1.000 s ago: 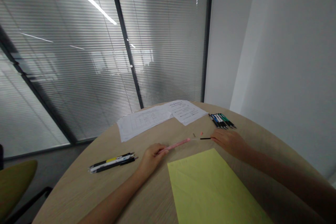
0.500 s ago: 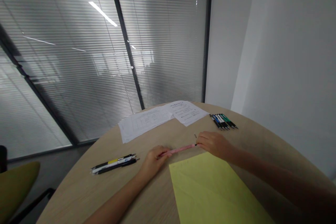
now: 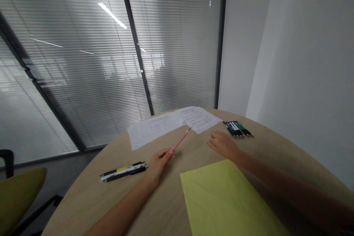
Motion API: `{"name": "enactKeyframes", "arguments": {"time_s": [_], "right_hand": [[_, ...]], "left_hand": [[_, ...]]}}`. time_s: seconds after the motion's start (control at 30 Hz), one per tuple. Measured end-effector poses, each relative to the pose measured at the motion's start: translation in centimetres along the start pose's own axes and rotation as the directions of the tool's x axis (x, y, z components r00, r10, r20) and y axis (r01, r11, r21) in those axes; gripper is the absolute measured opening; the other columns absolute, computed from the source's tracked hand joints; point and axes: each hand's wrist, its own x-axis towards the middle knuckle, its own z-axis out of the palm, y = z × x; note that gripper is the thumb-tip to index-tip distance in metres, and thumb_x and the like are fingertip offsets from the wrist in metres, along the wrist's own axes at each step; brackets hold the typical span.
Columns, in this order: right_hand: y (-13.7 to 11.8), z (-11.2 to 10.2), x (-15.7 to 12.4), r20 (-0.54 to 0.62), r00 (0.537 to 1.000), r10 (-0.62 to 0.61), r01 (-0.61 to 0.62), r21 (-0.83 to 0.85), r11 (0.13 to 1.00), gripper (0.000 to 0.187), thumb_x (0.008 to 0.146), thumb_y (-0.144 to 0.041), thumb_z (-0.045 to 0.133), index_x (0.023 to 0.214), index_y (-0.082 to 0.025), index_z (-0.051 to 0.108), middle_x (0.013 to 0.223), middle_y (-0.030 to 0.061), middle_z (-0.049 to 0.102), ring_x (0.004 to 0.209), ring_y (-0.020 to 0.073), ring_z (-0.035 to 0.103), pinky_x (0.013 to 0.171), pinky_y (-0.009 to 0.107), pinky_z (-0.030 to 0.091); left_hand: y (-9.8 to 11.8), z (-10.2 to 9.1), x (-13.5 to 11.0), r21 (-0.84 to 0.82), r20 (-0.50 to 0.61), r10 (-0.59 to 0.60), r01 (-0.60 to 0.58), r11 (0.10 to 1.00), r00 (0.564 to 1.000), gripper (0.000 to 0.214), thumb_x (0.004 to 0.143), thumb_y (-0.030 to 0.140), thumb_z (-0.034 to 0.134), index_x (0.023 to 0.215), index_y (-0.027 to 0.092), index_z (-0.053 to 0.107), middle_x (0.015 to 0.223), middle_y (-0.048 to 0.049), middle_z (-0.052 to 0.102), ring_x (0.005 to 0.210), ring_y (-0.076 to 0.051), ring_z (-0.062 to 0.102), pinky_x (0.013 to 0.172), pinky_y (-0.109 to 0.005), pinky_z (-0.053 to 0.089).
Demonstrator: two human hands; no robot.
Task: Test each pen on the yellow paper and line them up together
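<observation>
My left hand (image 3: 160,164) is closed around the lower end of a pink pen (image 3: 180,140). The pen slants up and to the right, and a thin dark tip (image 3: 190,129) sticks out of its far end. To the right, apart from the pen, my right hand (image 3: 222,144) hovers above the table with its fingers curled in a pinch. A tiny dark bit shows at those fingertips, too small to name. Below the right hand lies a yellow sheet (image 3: 221,199). Several pens (image 3: 123,171), black, white and yellow, lie left of my left hand.
Printed white papers (image 3: 155,129) cover part of the far side of the round wooden table (image 3: 91,202). Another row of pens (image 3: 238,129), with blue, white and green ones, lies at the right. A yellow-green chair (image 3: 22,188) stands at the left, before a glass partition with blinds (image 3: 177,44).
My hands have moved apart. The pink pen's far end has left my right hand and swung upward, showing its thin tip. My right hand has shifted slightly up and right.
</observation>
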Motion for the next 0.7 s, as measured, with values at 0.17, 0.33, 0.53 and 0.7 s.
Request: {"name": "enactKeyframes", "arguments": {"time_s": [0.17,0.33,0.53,0.7], "right_hand": [[-1.4,0.8,0.3,0.071,0.997,0.035,-0.030,-0.063,0.998,0.015,0.075,-0.022,0.053,0.069,-0.014,0.065,0.081,0.0099,0.059,0.082,0.0206,0.053,0.065,0.028,0.037],[-1.6,1.4,0.3,0.051,0.993,0.107,-0.104,-0.047,0.993,0.021,0.079,-0.017,0.046,0.069,-0.014,0.064,0.079,0.0093,0.060,0.079,0.0182,0.054,0.063,0.026,0.037],[-1.9,1.6,0.4,0.062,0.982,0.179,-0.180,0.013,0.984,0.031,0.081,-0.036,0.043,0.070,-0.016,0.065,0.079,0.0088,0.059,0.081,0.0182,0.055,0.064,0.026,0.039],[-2.6,1.7,0.9,0.092,0.981,0.171,-0.174,0.029,0.984,0.020,0.080,-0.024,0.047,0.072,-0.016,0.064,0.082,0.0085,0.059,0.083,0.0179,0.055,0.066,0.026,0.039]], "left_hand": [[-0.1,0.1,0.0,0.005,0.044,-0.018,0.018,1.000,0.999,0.034,0.063,0.046,0.059,0.074,0.015,0.067,0.063,-0.0005,0.062,0.066,-0.016,0.054,0.065,-0.026,0.040],[-0.1,0.3,-0.1,0.097,0.115,0.013,-0.024,0.995,0.993,0.029,0.066,0.042,0.055,0.074,0.016,0.066,0.064,0.0005,0.062,0.066,-0.017,0.054,0.062,-0.025,0.038],[-0.1,0.3,-0.1,0.154,0.125,0.040,-0.060,0.986,0.991,0.029,0.069,0.041,0.052,0.072,0.016,0.065,0.061,0.0005,0.061,0.064,-0.017,0.054,0.058,-0.025,0.038],[-0.1,0.3,-0.1,0.160,0.113,0.040,-0.058,0.985,0.993,0.030,0.068,0.042,0.052,0.074,0.016,0.066,0.064,0.0002,0.062,0.065,-0.018,0.055,0.059,-0.025,0.039]]}}
